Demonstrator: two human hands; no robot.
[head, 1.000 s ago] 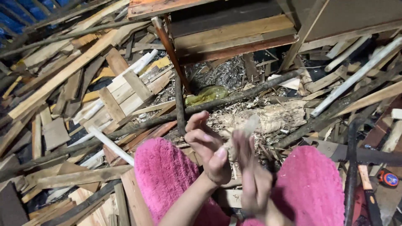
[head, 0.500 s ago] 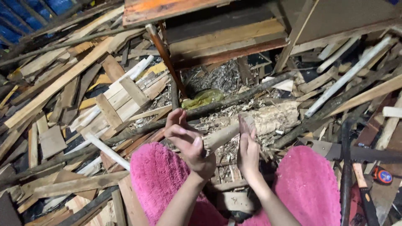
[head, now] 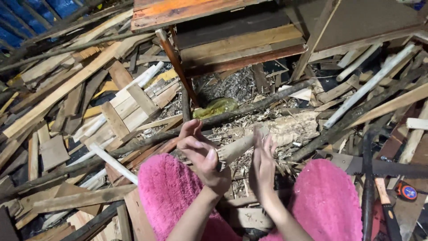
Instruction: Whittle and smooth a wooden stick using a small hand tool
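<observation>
Currently the left hand point(head: 201, 154) and the right hand point(head: 263, 163) hover apart above a pale, short, round wooden stick point(head: 236, 149), which lies between the pink-clad knees point(head: 171, 187). Left fingers curl loosely at the stick's 9 o'clock side, closed on nothing. Right fingers are straight and together, palm facing in, at its 3 o'clock side. Contact cannot be confirmed. For a secure hold, close both palms evenly on the stick. A handsaw point(head: 383, 167) lies at 3 o'clock among scrap planks point(head: 67, 89).
</observation>
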